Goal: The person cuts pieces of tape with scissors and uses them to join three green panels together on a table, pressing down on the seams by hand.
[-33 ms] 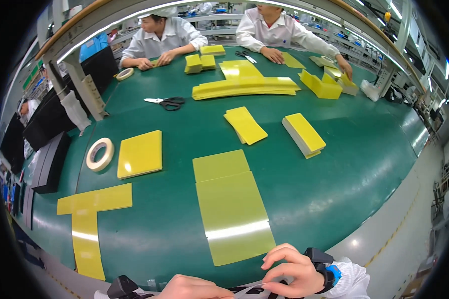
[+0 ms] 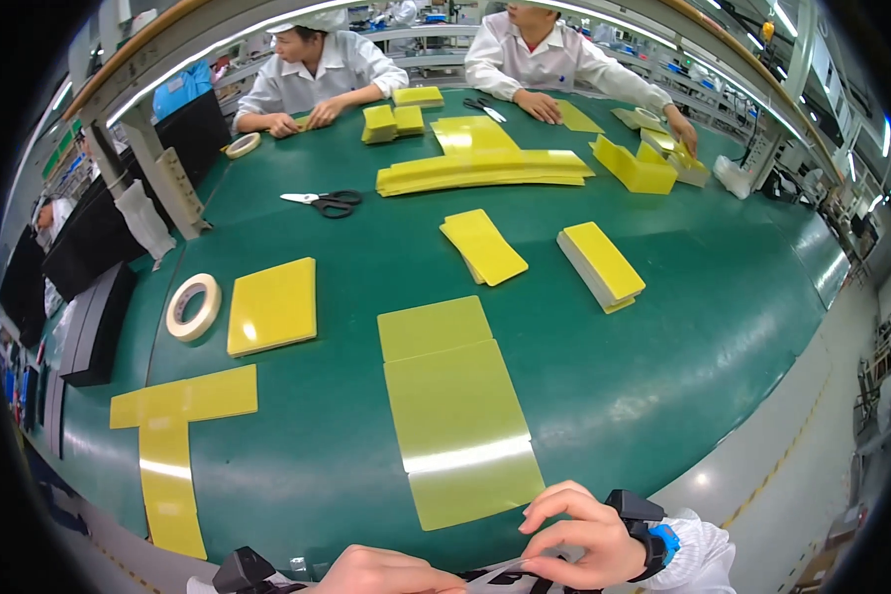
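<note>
Left hand [image 2: 384, 572] and right hand [image 2: 586, 540] both have fingertips pinched on a pale strip [image 2: 495, 571], kinda stretched between them, down at the table's [image 2: 663, 366] near edge, just below the yellow sheet [image 2: 460, 401].

Watching remotely, I see a glossy green table [image 2: 643, 396]; on it lie a pale yellow panel [image 2: 462, 416] (seamed crosswise), a yellow T-shaped sheet [image 2: 168, 455], a tape roll [image 2: 190, 332] beside a squarish yellow stack [image 2: 273, 307], scissors [image 2: 335, 204]; farther off, long yellow strips [image 2: 485, 173].
</note>
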Demonstrator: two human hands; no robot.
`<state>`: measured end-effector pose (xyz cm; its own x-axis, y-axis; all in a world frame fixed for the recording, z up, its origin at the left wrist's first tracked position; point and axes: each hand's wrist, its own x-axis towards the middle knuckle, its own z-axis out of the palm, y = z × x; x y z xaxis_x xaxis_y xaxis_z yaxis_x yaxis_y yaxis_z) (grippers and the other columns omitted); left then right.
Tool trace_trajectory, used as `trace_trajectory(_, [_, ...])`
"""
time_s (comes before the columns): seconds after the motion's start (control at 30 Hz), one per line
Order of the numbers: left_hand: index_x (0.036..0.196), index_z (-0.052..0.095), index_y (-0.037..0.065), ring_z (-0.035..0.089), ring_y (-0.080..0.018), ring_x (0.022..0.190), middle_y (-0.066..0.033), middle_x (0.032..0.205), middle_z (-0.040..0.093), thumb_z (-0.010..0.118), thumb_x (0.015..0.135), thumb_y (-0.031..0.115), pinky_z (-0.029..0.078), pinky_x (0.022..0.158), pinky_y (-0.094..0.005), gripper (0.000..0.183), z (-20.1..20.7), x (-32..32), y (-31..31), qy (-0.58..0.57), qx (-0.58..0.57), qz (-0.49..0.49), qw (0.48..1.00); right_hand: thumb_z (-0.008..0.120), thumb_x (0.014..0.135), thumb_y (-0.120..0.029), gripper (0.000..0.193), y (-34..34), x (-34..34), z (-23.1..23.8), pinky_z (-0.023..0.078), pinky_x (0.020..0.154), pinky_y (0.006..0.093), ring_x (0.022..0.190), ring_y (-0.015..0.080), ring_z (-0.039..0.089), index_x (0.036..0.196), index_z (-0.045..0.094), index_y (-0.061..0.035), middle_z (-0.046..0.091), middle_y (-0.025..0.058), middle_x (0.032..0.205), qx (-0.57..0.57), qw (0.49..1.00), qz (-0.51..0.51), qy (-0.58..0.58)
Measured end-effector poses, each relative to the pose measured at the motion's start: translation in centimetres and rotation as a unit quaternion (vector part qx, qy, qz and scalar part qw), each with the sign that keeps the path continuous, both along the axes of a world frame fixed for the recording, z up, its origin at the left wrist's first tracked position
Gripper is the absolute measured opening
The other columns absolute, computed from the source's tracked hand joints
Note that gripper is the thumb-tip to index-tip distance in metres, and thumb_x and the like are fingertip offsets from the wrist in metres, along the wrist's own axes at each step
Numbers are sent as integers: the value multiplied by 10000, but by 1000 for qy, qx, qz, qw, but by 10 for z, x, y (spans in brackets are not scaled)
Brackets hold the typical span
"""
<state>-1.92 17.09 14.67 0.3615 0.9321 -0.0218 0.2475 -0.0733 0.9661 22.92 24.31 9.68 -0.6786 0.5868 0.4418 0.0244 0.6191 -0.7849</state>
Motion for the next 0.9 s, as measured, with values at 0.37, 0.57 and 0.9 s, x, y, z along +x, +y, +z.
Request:
trace_trajectory(0.37, [783, 689, -36, 471, -121, 441, -73, 525, 540, 725, 804, 104, 357, 436, -283, 147, -29, 4, 55, 53, -33, 122, 991, 735, 761, -62, 100, 64, -11, 1, 428, 843, 349, 965, 264, 545, 810, 648, -62, 576, 89, 1021, -51, 996, 8, -79])
trace_trajectory(0.57, [699, 677, 6, 527, -186, 434, -80, 570, 572, 698, 764, 176, 380, 429, -311, 182, -38, -7, 76, 217, 50, 137, 965, 723, 752, -44, 91, 79, -26, -20, 418, 797, 337, 909, 237, 526, 794, 644, -65, 558, 74, 975, 8, 998, -13, -67])
trace_trajectory(0.9, [801, 676, 33, 463, -308, 1050, -137, 1151, 551, 698, 764, 152, 405, 879, -391, 126, -64, -15, 84, 194, 123, 155, 961, 743, 792, -110, 88, 94, -23, -23, 405, 792, 324, 921, 219, 506, 816, 673, -63, 565, 74, 1003, -95, 993, 4, -72])
